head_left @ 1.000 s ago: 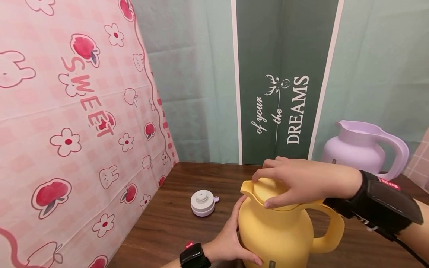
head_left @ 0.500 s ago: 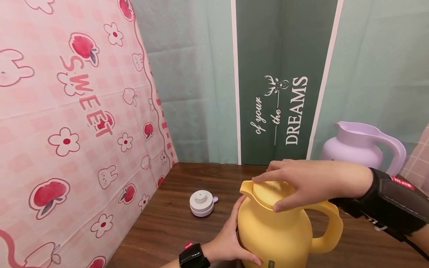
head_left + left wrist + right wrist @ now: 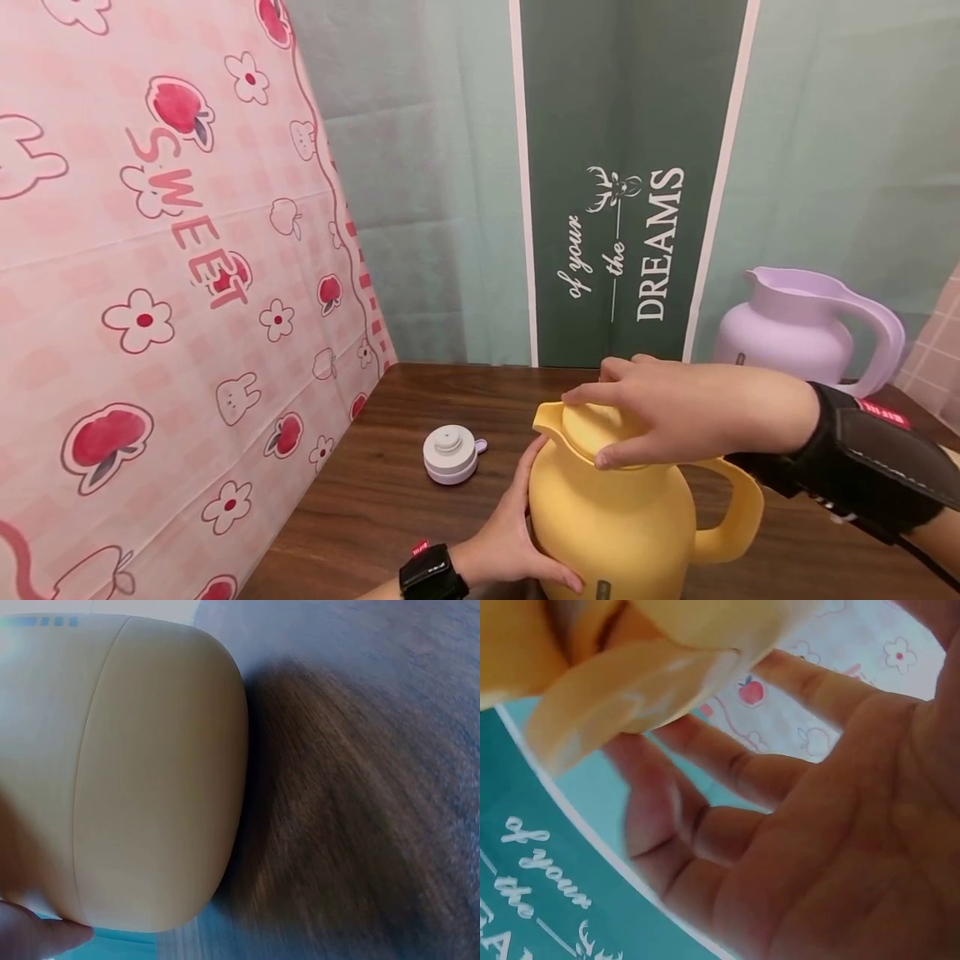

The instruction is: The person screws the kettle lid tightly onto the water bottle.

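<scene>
A yellow thermos jug (image 3: 611, 521) stands upright on the table at the lower right of the head view. My left hand (image 3: 510, 533) holds its left side, thumb toward the front. In the left wrist view the base of the jug (image 3: 161, 780) meets the wood, and one fingertip (image 3: 64, 936) touches its side. Over the top, my right hand (image 3: 667, 408) grips the round yellow lid (image 3: 592, 429), which sits in the jug's mouth. From the right wrist, fingertips reach the edge of the lid (image 3: 630, 697); the palm is off it. The jug's bottom is cut off in the head view.
Left of the jug, a white stopper with a lilac rim (image 3: 450, 454) and small tab lies on the dark wooden table (image 3: 390, 433). A lilac jug (image 3: 787, 333) without a visible lid stands behind my right wrist. Patterned cloth (image 3: 187, 250) hangs at the left.
My right hand shifts slightly over the lid, its thumb moving right and then back left. The left hand stays on the jug. The head view drifts a little.
</scene>
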Motion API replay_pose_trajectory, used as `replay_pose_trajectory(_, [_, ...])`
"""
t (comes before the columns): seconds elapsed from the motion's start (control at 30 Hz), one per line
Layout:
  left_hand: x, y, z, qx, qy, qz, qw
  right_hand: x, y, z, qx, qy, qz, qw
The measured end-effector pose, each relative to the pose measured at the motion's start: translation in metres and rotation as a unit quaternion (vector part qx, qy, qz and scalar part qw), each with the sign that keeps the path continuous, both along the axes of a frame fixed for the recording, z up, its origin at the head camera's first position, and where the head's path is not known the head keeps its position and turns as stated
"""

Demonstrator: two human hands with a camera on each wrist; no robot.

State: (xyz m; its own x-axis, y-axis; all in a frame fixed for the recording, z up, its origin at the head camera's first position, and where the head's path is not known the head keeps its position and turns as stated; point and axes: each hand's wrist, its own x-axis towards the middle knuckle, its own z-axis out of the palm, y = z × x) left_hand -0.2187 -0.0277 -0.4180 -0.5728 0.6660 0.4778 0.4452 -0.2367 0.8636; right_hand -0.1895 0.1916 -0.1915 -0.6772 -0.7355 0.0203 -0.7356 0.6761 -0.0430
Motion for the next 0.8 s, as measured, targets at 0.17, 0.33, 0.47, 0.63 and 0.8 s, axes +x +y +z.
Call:
replay_pose_trajectory(0.17, [-0.0006,-0.0009,0.0004,-0.002,-0.002,-0.003,1.0,0.0016,0.0036,-0.0011,-0.014,0.023,0.006,1.0])
replay_pose_trajectory(0.33, [-0.0005,-0.0007,0.0013,-0.007,-0.006,-0.007,0.9999,0.0023,0.0096,-0.0015,-0.024,0.01,0.019,0.999])
replay_pose_trajectory(0.47, [-0.0005,-0.0008,0.0008,-0.013,0.0,0.003,0.9999,0.0012,0.0095,-0.0009,-0.019,0.0,0.015,1.0])
replay_pose_trajectory(0.63, [0.0,-0.0013,0.0008,-0.014,0.003,0.007,0.9999,0.0016,0.0071,-0.0002,-0.01,-0.008,-0.009,1.0])
replay_pose_trajectory(0.8, [0.0013,-0.0007,0.0018,-0.013,-0.002,0.011,0.9999,0.0024,0.0065,-0.001,-0.012,-0.015,-0.007,1.0])
